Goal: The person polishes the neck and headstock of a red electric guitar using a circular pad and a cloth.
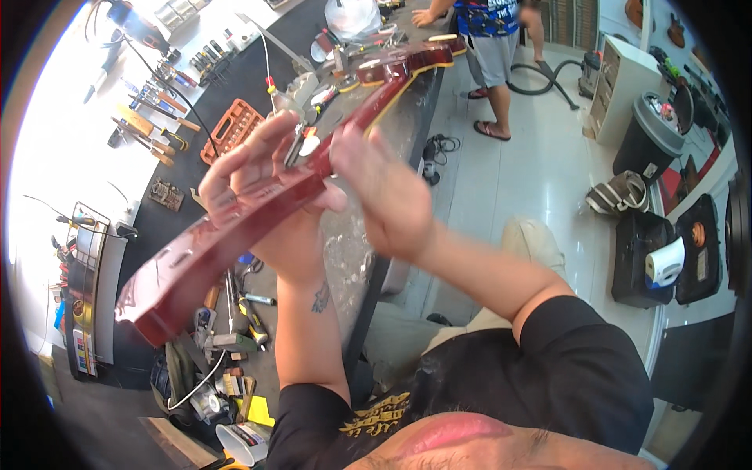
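A glossy dark red electric guitar (pixel 266 211) slants from the lower left to the upper right, its headstock (pixel 188 270) close to me. Its pale-edged body (pixel 407 64) rests at the far end of the workbench. My left hand (pixel 270 200) cups the neck near the headstock from below, its fingers curled up on the far side. Over the neck just beyond it is my right hand (pixel 384 188), blurred by motion. Its fingertips overlap the neck, and whether they press on it is hard to tell. No strings can be made out.
The dark workbench (pixel 345 251) carries a red-orange socket case (pixel 233 131), files, pliers and screwdrivers. Beyond its right edge another person (pixel 489 47) stands by the bench. A grey bin (pixel 650 133), an open black case (pixel 638 254) and a vacuum hose (pixel 544 82) are on the floor at right.
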`<state>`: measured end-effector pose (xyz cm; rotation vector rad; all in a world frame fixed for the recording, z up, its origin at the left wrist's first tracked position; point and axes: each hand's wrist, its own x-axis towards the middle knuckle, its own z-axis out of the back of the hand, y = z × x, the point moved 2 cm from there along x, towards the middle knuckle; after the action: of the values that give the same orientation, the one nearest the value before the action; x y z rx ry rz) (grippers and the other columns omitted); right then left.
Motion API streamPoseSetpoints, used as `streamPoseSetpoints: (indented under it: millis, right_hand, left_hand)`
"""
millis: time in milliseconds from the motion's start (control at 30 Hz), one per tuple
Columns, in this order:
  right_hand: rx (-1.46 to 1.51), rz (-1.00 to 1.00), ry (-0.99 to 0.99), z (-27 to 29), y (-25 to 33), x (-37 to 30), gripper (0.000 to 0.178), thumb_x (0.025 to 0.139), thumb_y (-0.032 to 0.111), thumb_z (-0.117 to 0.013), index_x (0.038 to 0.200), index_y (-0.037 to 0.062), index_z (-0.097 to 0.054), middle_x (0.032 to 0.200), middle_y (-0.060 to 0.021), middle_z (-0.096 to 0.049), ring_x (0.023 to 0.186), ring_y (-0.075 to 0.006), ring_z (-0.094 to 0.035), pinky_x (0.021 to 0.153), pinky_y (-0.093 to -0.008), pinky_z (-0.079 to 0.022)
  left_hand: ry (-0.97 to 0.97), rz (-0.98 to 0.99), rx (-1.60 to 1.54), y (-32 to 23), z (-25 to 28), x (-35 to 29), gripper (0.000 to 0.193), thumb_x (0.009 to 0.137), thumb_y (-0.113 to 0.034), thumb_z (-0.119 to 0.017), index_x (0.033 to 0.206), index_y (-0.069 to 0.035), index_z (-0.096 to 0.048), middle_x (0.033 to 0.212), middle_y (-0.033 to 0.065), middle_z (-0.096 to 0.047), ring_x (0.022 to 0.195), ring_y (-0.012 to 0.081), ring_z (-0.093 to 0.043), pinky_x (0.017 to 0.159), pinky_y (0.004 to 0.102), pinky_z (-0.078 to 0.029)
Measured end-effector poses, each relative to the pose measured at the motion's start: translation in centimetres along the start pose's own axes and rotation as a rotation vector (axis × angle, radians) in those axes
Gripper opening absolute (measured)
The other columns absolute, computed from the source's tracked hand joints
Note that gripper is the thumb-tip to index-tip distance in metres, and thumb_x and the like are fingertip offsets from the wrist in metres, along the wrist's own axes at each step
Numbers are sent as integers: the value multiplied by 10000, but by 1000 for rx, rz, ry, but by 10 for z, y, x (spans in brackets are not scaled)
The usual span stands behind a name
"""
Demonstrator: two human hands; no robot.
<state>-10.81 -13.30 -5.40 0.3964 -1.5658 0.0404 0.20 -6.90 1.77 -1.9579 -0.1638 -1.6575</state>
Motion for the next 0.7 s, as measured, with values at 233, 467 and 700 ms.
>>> streamPoseSetpoints:
  millis: [233,467,700]
  right_hand:
    - [-81,99,-3,-4,-8,1,569,868,-126,-489,1418,-60,-618,1443,-266,-622,1407,-403,-561,1211,-536,-391]
    - [-106,116,-21,-7,-15,6,551,880,-135,-481,1412,-84,-614,1445,-277,-615,1399,-394,-570,1203,-522,-410]
    - [-42,-8,-38,-6,-18,4,535,913,-137,-517,1430,-44,-617,1462,-251,-613,1421,-389,-548,1217,-513,-388]
  left_hand:
    - [15,87,-109,-3,3,3,914,681,-190,-993,1338,-120,-362,1358,298,-634,1270,414,-648,1087,535,-551]
    - [25,138,-174,-6,6,1,892,712,-144,-987,1345,-123,-359,1373,334,-602,1273,468,-641,1040,542,-591]
    - [-2,138,-158,-4,0,0,861,714,-153,-985,1328,-115,-383,1358,331,-606,1233,475,-664,1014,563,-603]
